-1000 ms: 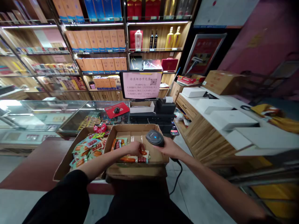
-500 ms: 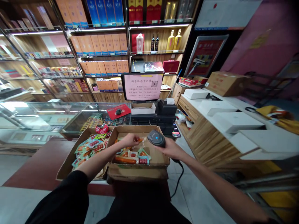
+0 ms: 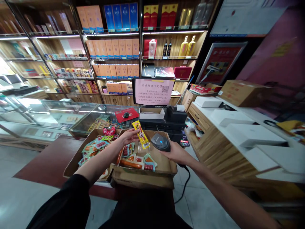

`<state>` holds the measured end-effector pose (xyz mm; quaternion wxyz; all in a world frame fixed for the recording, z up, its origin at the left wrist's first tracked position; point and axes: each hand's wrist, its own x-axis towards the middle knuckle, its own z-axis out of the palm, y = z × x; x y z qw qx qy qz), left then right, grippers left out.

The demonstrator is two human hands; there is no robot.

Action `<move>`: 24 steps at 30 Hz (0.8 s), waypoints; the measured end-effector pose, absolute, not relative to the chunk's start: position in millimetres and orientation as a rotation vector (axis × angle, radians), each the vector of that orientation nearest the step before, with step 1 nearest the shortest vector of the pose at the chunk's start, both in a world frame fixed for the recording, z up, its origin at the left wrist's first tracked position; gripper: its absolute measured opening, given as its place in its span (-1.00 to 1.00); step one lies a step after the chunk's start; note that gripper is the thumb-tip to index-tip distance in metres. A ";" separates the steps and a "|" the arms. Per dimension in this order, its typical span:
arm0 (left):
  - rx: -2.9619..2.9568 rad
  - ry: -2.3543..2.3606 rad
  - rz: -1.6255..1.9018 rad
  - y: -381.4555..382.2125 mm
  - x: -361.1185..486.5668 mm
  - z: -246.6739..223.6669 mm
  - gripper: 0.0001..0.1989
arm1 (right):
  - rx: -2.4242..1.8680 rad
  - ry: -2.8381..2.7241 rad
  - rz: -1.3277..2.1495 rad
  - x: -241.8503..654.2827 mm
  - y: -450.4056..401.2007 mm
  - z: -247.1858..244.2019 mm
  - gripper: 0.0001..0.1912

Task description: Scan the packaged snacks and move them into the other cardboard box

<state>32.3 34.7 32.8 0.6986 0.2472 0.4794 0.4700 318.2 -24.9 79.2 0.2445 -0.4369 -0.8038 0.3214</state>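
My left hand (image 3: 130,136) pinches the edge of a yellow snack packet (image 3: 141,135), held up above the right cardboard box (image 3: 164,160). In my right hand (image 3: 177,153) is a dark barcode scanner (image 3: 161,142), a blue light showing on its top, its head close to the packet's right side. A black cable runs down from its handle. Packaged sausages (image 3: 130,163) and other small snack packets lie in the right box. Beside it, the left cardboard box (image 3: 71,160) holds a heap of similar packets (image 3: 95,146).
Behind the boxes stand a monitor with a pink sign (image 3: 154,91), a receipt printer (image 3: 176,114) and a red mat (image 3: 126,114). A glass display counter (image 3: 57,117) extends left. White boxes (image 3: 254,130) line the right counter, and a phone (image 3: 184,139) lies near the printer.
My left hand has risen out of the right box and now shows the yellow packet. The scanner stays at much the same place over the box. The view has shifted slightly left.
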 end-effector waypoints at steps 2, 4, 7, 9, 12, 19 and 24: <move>0.515 1.054 1.118 36.4 31.2 31.4 -0.76 | -1.188 -2.220 0.880 318.0 -26.6 75.1 -0.51; 0.497 1.044 1.176 38.5 29.3 29.6 -0.76 | -1.169 -2.236 0.900 317.7 -27.8 70.1 -0.51; 0.494 1.047 1.228 41.2 26.7 26.4 -0.77 | -1.132 -2.232 0.949 316.8 -29.1 64.9 -0.49; 0.498 1.048 1.240 42.2 25.7 24.7 -0.76 | -1.109 -2.229 0.978 316.2 -29.8 63.7 -0.47; 0.502 1.048 1.245 42.5 25.2 23.8 -0.72 | -1.085 -2.238 1.005 315.7 -30.3 64.1 -0.45; 0.500 1.061 1.252 40.6 28.5 29.5 -0.73 | -1.110 -2.253 1.001 315.6 -33.9 68.9 -0.47; 0.510 1.082 1.251 39.6 31.7 32.4 -0.70 | -1.116 -2.237 1.022 313.7 -37.9 76.0 -0.46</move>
